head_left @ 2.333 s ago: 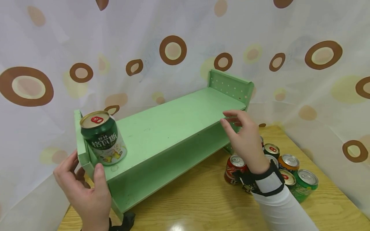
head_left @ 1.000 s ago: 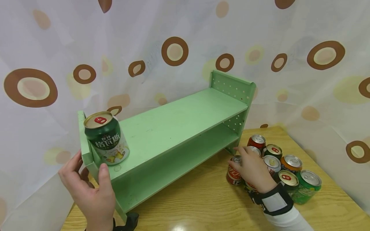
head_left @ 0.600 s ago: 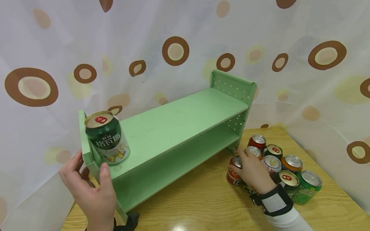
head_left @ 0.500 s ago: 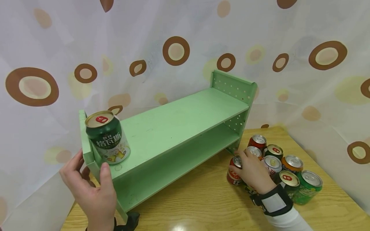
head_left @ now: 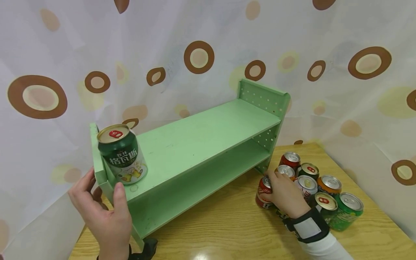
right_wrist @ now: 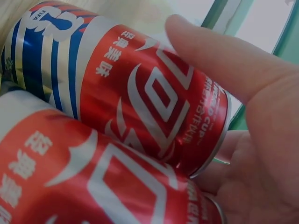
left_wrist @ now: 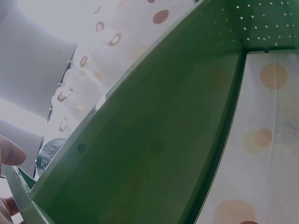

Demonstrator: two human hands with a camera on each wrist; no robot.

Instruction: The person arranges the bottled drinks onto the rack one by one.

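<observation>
A green and white drink can [head_left: 121,157] stands upright at the left end of the top board of a green two-tier shelf [head_left: 201,131]. My left hand [head_left: 100,215] holds the shelf's left end, thumb in front and fingers behind the end panel; the left wrist view shows the shelf from below. At the right, my right hand [head_left: 287,195] curls round a red cola can [head_left: 262,202] on the table. In the right wrist view that red cola can [right_wrist: 140,93] has thumb and fingers on opposite sides near its top. Another red can [right_wrist: 88,172] lies close beside it.
Several more cans crowd right of my right hand, among them a light green can [head_left: 346,213], an orange can [head_left: 329,184] and a red can [head_left: 290,160]. The wooden table [head_left: 208,231] extends before the shelf. A patterned white sheet [head_left: 214,29] hangs behind.
My right hand has come down from in front of the top board to the red cola can, and its fingers have closed in round it. My left hand stays on the shelf's end.
</observation>
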